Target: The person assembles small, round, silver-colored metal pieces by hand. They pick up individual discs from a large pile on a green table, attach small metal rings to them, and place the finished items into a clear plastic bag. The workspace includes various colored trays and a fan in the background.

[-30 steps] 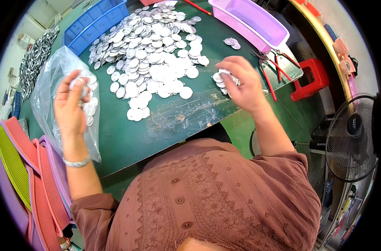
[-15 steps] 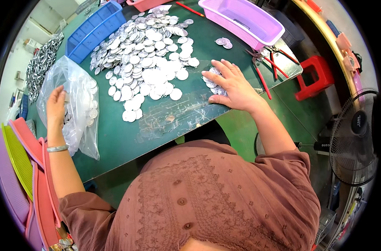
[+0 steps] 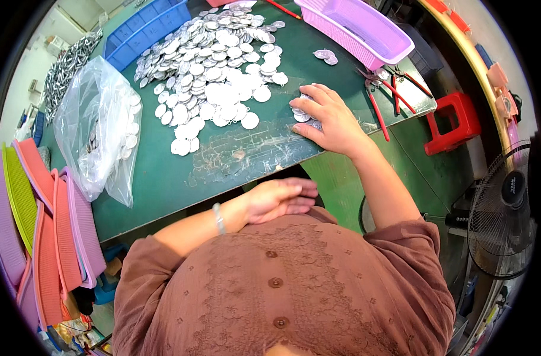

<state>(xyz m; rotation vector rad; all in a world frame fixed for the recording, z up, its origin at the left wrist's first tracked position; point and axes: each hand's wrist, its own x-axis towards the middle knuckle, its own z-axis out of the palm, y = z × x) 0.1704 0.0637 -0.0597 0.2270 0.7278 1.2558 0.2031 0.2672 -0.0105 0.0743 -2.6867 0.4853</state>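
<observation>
Silver discs [image 3: 214,71] lie heaped on our green table [image 3: 163,184], left of the pink tray [image 3: 365,32]. Our right hand [image 3: 330,118] rests spread flat over a few discs; our left hand [image 3: 279,199] hangs open, empty, below the table edge.

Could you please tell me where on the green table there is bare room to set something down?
Bare green table shows along the near edge, between the clear plastic bag and the right hand, though a scuffed patch lies there. A narrower strip runs between the disc pile and the pink tray. The far middle is crowded with discs; red-handled pliers fill the right corner.
</observation>
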